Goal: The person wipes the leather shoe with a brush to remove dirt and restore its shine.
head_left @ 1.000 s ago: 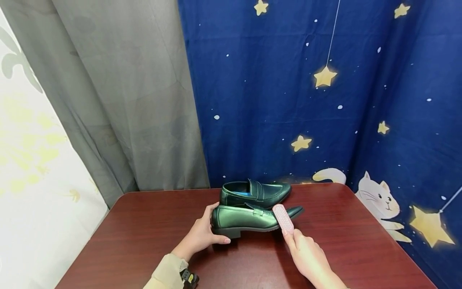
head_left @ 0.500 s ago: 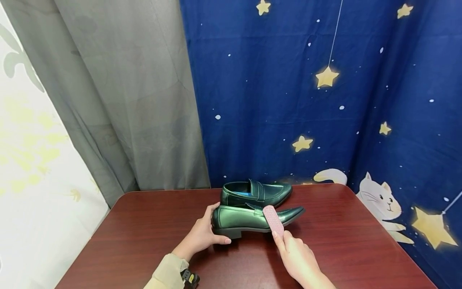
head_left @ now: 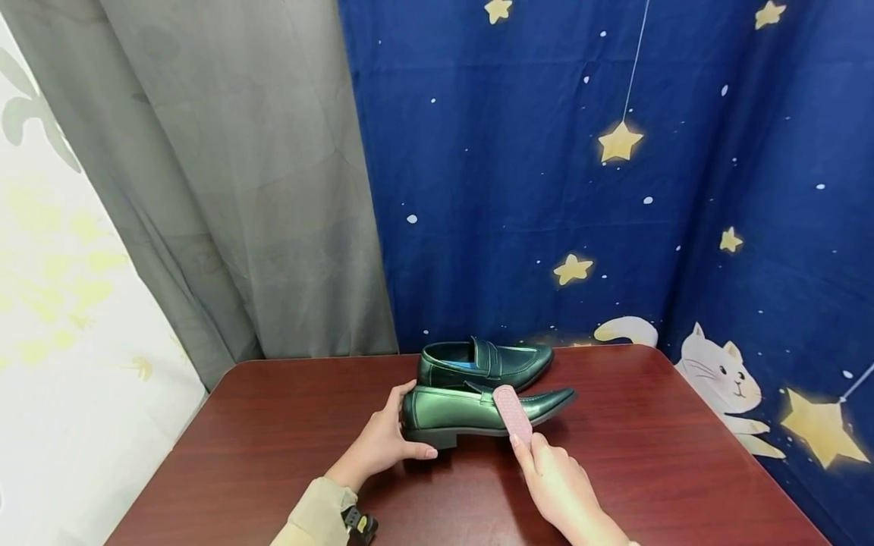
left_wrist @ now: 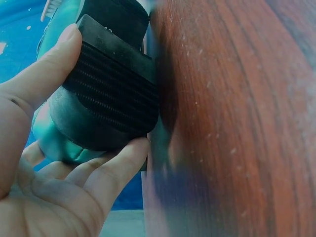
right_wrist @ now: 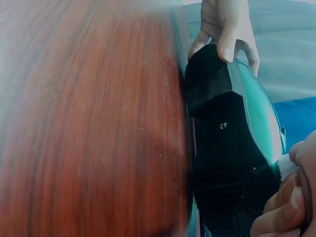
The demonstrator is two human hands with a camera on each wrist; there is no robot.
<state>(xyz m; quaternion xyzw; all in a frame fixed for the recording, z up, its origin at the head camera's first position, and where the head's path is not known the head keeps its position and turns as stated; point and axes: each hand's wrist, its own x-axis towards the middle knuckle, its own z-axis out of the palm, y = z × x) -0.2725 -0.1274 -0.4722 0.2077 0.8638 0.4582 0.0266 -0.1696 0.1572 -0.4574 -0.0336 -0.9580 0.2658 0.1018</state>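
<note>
A shiny dark green loafer (head_left: 451, 409) is tilted in the head view, its black sole (right_wrist: 222, 148) partly turned toward me. My left hand (head_left: 378, 446) grips it round the heel; the thumb (left_wrist: 59, 57) lies on the heel block (left_wrist: 111, 89) in the left wrist view. My right hand (head_left: 561, 481) holds a small brush with a pink textured back (head_left: 512, 413). Its white bristles (right_wrist: 285, 167) touch the loafer's side just ahead of the strap. The right wrist view shows only part of the right hand's curled fingers (right_wrist: 281, 212).
Directly behind stands the matching loafer (head_left: 522, 362), upright near the back edge of the reddish-brown table (head_left: 287, 409). Grey curtain (head_left: 273, 189) and blue star-patterned curtain (head_left: 492, 174) hang beyond the table.
The right hand and brush have moved left along the loafer, from near the toe to just ahead of the strap. My left hand keeps its grip on the heel.
</note>
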